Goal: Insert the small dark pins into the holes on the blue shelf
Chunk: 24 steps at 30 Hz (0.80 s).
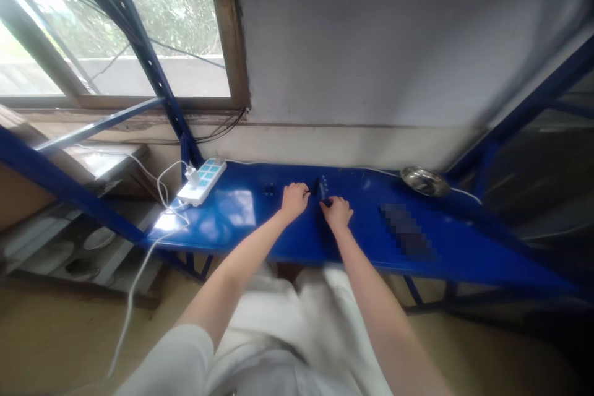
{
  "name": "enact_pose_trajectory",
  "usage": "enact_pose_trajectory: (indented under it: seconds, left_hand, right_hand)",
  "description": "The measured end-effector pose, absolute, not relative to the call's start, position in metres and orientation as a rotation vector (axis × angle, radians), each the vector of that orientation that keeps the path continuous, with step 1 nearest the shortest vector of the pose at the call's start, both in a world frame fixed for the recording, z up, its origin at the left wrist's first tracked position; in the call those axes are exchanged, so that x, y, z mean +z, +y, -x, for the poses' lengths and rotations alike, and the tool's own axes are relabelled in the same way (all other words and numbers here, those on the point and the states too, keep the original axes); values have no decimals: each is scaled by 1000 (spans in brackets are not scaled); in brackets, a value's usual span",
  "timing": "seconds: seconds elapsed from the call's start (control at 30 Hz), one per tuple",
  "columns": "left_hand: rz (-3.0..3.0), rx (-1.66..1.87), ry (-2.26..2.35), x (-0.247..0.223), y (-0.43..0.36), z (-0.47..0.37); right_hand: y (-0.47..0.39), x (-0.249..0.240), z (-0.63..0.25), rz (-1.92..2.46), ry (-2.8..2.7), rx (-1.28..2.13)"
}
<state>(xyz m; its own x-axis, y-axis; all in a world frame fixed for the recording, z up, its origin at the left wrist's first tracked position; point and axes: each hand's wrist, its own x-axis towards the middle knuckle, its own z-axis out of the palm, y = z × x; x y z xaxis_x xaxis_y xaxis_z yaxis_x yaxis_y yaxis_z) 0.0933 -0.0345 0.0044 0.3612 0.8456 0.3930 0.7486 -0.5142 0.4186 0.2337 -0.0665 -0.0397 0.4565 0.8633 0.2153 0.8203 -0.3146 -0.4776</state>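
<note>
Over the middle of the blue table (297, 241), my left hand (294, 201) is closed in a pinch at a thin dark piece (308, 191), too small to name. Just to its right, my right hand (338, 213) has its fingers closed around a small dark object (328, 202), mostly hidden by the fingers. Beyond my hands lies a group of small, pale, see-through pieces (323, 185), with a dark upright bit (316, 185) beside it. Two small dark pieces (269, 189) lie left of my left hand.
A white power strip (204, 182) with a plugged-in charger (192, 174) sits at the table's left end, its white cable (132, 291) hanging off the edge. At the back right is a shiny metal bowl (424, 180). A blurred-out dark flat object (407, 232) lies on the right.
</note>
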Motion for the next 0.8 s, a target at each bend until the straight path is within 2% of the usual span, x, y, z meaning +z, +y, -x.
enact_pose_trajectory:
  seconds: [0.17, 0.33, 0.57, 0.8]
  left_hand:
    - [-2244, 1143, 1335, 12, -39, -82]
    - [-2058, 1268, 1259, 17, -52, -77]
    - [-1998, 1309, 1255, 27, -60, -68]
    - [-2035, 1315, 1258, 30, -60, -61]
  right_hand:
    - [-56, -46, -232, 2168, -1366, 102]
    - [-49, -50, -231, 2131, -1328, 55]
    - [-53, -47, -226, 2054, -1349, 53]
    - [-68, -23, -207, 1822, -1528, -133]
